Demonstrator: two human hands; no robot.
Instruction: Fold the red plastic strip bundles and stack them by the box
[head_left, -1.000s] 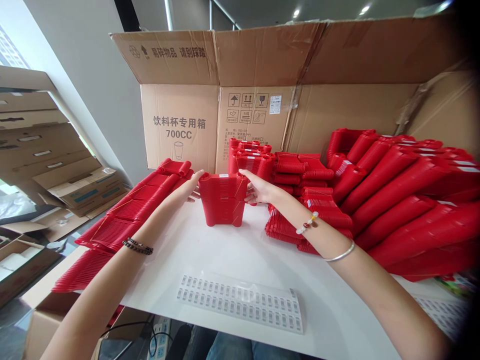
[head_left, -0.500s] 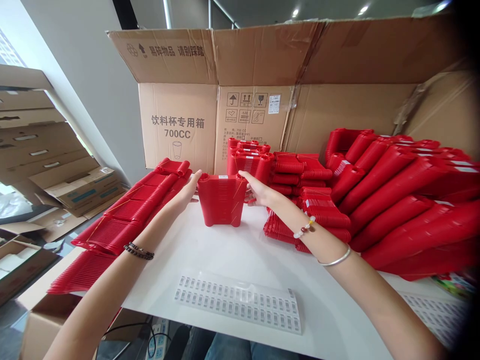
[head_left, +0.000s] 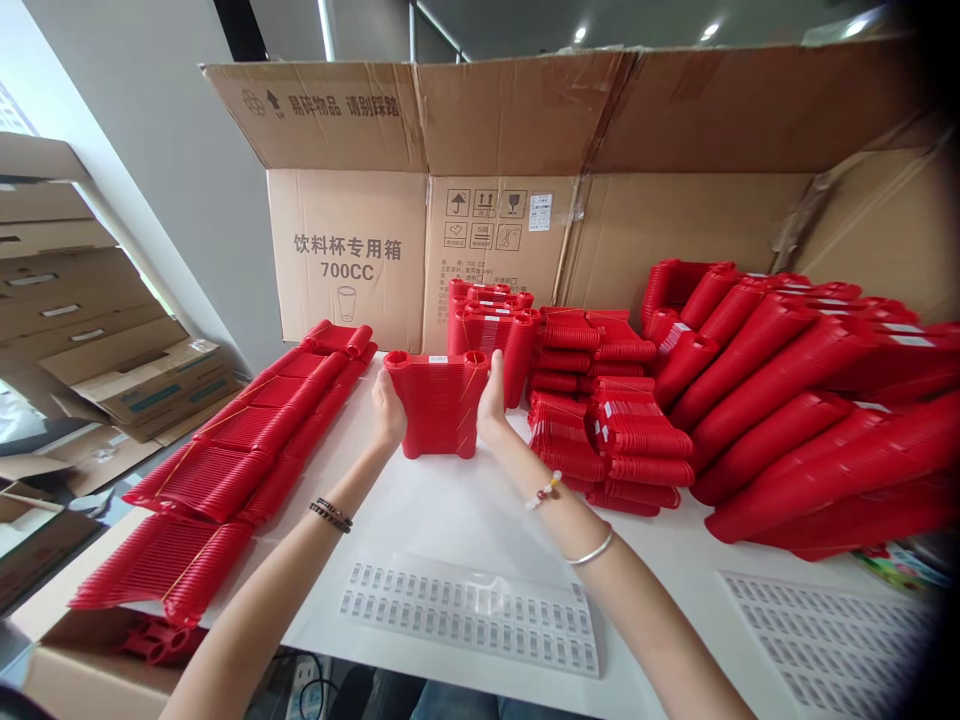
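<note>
A bundle of stacked red plastic pieces [head_left: 439,410] stands upright on the white table, with a small white label on its top edge and a thin band across its front. My left hand [head_left: 388,405] is pressed along its left side, and my right hand [head_left: 491,400] flanks the right side with the thumb up. Between them the two hands clasp the bundle; most of the fingers are hidden behind it. Close behind stand similar labelled red bundles [head_left: 495,325]. Nearer me on the tabletop lies a clear sheet of small labels [head_left: 472,615].
A row of banded red bundles [head_left: 262,430] lies along the left edge. More red bundles are piled in stacks [head_left: 645,430] and a leaning heap [head_left: 787,400] at the right. Another label sheet [head_left: 825,630] lies front right. An opened cardboard box [head_left: 345,210] walls off the back.
Both hands have come down from the bundle's top corners to its sides, and the forearms have drawn closer together. The view has shifted slightly.
</note>
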